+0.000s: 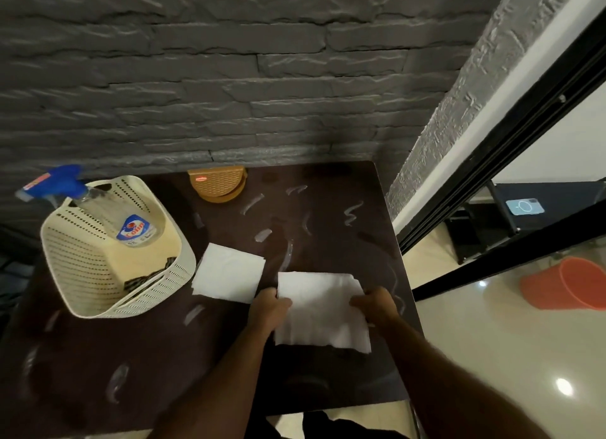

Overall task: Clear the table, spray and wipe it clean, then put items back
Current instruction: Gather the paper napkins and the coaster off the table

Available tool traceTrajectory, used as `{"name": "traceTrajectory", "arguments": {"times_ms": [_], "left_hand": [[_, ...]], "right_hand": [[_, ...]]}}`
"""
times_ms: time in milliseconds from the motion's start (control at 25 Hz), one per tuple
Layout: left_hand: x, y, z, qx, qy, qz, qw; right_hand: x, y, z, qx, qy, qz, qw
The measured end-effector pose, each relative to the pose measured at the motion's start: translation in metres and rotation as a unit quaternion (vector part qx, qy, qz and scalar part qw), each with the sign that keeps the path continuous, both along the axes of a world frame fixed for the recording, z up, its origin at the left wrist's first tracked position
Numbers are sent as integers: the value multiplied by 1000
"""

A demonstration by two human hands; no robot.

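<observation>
A dark brown table (pixel 203 356) carries several white foam streaks of spray. Above its right front part I hold a white paper towel (pixel 323 310) by two edges. My left hand (pixel 267 310) grips the towel's left edge. Its right edge is gripped by my right hand (pixel 375 304). A second white paper towel (pixel 229 273) lies flat on the table just left of them. A clear spray bottle (pixel 108 212) with a blue trigger head leans inside a cream perforated basket (pixel 82 274) on the table's left side.
A brown ribbed holder (pixel 218 183) stands at the table's back edge against the grey stone wall. Right of the table is a black door frame, a glossy tiled floor and an orange bucket (pixel 570 284) lying on its side. A dark object lies in the basket's bottom.
</observation>
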State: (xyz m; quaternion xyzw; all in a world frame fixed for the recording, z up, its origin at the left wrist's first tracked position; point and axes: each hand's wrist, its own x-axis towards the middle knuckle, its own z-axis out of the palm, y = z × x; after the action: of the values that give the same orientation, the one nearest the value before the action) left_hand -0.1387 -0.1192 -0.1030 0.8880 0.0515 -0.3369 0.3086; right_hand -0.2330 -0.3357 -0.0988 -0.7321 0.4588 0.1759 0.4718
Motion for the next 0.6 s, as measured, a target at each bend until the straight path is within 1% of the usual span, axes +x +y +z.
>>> {"name": "traceTrajectory", "arguments": {"times_ms": [80, 200, 320, 400, 480, 520, 600], "left_hand": [[3, 24, 1, -19, 22, 21, 999], [2, 54, -4, -8, 18, 30, 999], [2, 77, -7, -14, -6, 21, 1000], [6, 89, -4, 0, -47, 29, 998], [15, 101, 5, 68, -118, 46, 990], [23, 106, 8, 95, -161, 34, 982], [45, 112, 8, 90, -244, -41, 965]], "right_hand": [[9, 13, 2, -1, -14, 28, 999], [17, 31, 0, -16, -23, 49, 998], [19, 46, -2, -73, -10, 107, 992], [18, 51, -2, -127, -14, 112, 985], [19, 53, 3, -168, -25, 105, 980], [19, 53, 4, -180, -27, 102, 978], [19, 56, 8, -194, -38, 98, 975]]}}
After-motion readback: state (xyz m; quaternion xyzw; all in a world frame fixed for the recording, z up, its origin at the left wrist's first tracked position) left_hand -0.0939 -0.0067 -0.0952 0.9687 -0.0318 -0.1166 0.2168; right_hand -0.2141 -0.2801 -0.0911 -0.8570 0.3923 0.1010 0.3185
